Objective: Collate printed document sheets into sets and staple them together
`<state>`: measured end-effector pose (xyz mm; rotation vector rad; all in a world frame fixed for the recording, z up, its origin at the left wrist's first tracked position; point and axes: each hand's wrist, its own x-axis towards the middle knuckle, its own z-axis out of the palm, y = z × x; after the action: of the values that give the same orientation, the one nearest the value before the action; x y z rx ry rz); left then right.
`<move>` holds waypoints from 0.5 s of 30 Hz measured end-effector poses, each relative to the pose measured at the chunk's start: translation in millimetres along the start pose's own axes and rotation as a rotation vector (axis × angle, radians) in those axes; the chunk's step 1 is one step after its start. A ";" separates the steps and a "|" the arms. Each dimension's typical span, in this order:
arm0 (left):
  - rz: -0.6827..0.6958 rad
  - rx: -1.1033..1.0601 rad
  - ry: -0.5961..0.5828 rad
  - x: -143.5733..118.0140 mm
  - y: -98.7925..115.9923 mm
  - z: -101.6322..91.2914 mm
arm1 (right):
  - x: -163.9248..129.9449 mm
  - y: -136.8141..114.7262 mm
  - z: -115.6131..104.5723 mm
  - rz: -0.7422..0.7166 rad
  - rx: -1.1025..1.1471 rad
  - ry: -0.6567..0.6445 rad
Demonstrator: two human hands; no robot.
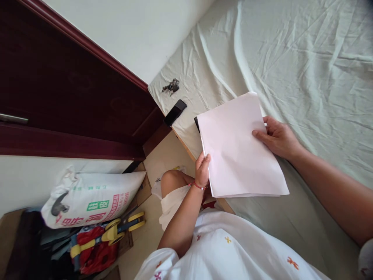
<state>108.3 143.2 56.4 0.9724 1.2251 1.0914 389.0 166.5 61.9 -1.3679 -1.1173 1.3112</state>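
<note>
Several sheets of white paper [239, 151] are held up in front of my body, over the edge of the bed. Around their left edge my left hand [202, 170] is closed, thumb on the front; a red string bracelet circles its wrist. My right hand [278, 137] pinches the right edge, with the thumb on the top sheet and the fingers behind. The top sheet looks blank and bends slightly. A dark corner of something [196, 124] sticks out past the upper left edge of the paper; most of it is hidden.
A wrinkled pale sheet [305, 70] covers the bed. On its corner lie a black phone [175, 112] and a bunch of keys [171, 87]. A dark red wooden door [72, 77] stands left. Below it are a stuffed white sack [96, 198] and a yellow-wheeled toy [116, 231].
</note>
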 end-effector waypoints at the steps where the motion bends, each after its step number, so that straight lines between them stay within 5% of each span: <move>1: -0.002 -0.009 -0.007 -0.3 0.7 0.9 | 0.1 1.1 -0.3 -0.001 -0.005 -0.010; 10: -0.038 -0.059 -0.029 1.1 1.3 1.8 | 0.8 3.3 -0.6 -0.010 -0.074 -0.042; 15: -0.110 -0.111 0.000 2.0 4.9 -4.9 | 5.0 13.5 -1.4 -0.194 -0.185 0.063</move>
<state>102.9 146.1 60.2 0.8114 1.1911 1.0616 390.9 168.9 47.8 -1.3850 -1.3183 1.0399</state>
